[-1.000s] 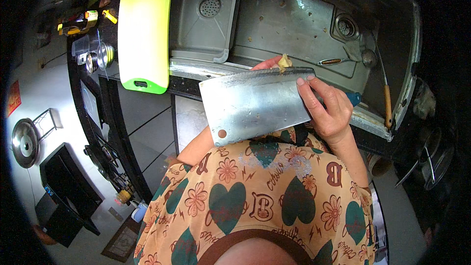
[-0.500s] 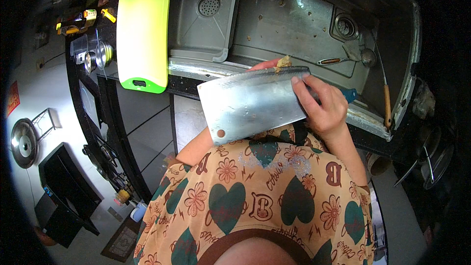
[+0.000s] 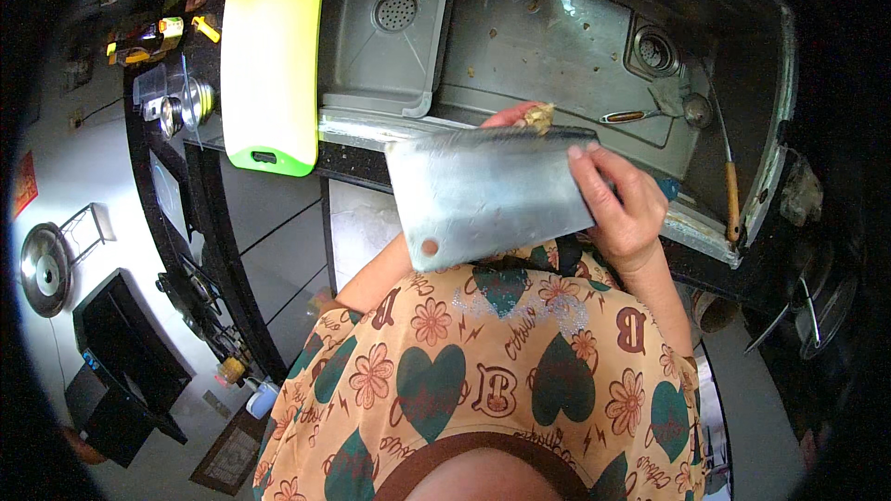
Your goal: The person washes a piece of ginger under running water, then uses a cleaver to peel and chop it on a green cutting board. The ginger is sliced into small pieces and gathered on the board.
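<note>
A broad steel cleaver point(image 3: 492, 199) is tilted in front of my body, its flat face toward me and a round hole in its lower left corner. My right hand point(image 3: 626, 199) is closed around its right end, thumb and fingers on the blade by the handle; the handle is mostly hidden. My left hand point(image 3: 509, 116) is largely behind the blade, with only some fingers showing above the upper edge. Its fingers pinch a knobbly tan piece of what looks like ginger root point(image 3: 538, 117), touching or very near that edge.
Beyond my hands lies a double steel sink point(image 3: 520, 56) with scraps in it. A peeler-like tool point(image 3: 629, 116) and a long wooden-handled ladle point(image 3: 731, 195) rest at its right. A green-edged cutting board point(image 3: 271, 65) bridges the counter at left, near a bottle point(image 3: 144, 42).
The cleaver and my right hand have moved slightly right. My left fingers and the tan piece have also shifted a little to the right.
</note>
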`<move>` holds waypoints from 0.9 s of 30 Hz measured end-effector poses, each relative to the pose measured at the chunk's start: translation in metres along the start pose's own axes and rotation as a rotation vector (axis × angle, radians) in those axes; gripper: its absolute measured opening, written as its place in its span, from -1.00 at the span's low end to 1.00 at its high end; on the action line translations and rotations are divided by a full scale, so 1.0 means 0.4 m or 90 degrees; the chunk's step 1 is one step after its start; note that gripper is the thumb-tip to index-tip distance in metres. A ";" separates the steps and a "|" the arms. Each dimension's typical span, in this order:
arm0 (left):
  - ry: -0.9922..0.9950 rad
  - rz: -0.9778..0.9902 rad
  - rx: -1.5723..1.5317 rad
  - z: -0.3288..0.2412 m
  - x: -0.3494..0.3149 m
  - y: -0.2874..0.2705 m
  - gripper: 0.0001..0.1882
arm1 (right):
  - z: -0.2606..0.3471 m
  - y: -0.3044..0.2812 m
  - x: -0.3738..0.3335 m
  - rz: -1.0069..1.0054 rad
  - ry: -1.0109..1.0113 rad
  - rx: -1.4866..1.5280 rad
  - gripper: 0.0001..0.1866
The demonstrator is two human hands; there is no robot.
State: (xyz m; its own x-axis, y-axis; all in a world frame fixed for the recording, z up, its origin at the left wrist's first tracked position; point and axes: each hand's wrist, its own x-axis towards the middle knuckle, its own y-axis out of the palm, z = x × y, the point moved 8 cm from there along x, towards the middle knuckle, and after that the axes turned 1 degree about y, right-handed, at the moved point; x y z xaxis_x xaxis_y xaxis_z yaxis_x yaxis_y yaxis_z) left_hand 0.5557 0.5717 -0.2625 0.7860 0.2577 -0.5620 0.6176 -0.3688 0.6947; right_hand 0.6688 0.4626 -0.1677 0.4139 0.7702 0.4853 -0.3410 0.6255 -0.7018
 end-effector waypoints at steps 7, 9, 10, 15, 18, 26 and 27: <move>-0.017 -0.015 0.039 -0.014 -0.008 0.020 -0.47 | 0.012 0.016 -0.003 0.021 -0.021 0.004 -0.61; -0.014 -0.016 0.047 -0.003 0.001 0.012 -0.47 | 0.014 0.014 -0.004 0.011 -0.023 0.006 -0.62; -0.012 -0.018 0.052 0.000 0.002 0.009 -0.47 | 0.015 0.014 -0.006 0.006 -0.024 0.008 -0.62; -0.022 -0.018 0.065 -0.006 0.001 0.018 -0.48 | 0.016 0.017 -0.004 0.018 -0.014 0.010 -0.62; -0.023 -0.022 0.076 -0.002 0.000 0.014 -0.49 | 0.019 0.014 -0.001 0.022 -0.010 0.006 -0.62; -0.051 -0.022 0.099 -0.018 -0.017 0.034 -0.50 | 0.012 0.030 -0.007 0.021 0.007 0.019 -0.62; -0.051 -0.022 0.103 -0.016 -0.015 0.032 -0.50 | 0.011 0.030 -0.006 0.020 0.006 0.026 -0.62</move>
State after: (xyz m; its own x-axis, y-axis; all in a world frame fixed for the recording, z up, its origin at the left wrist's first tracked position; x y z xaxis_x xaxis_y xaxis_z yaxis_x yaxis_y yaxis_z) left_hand 0.5590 0.5711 -0.2476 0.7553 0.2040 -0.6228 0.6269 -0.5018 0.5959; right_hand 0.6598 0.4687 -0.1750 0.4106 0.7885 0.4580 -0.3881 0.6056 -0.6947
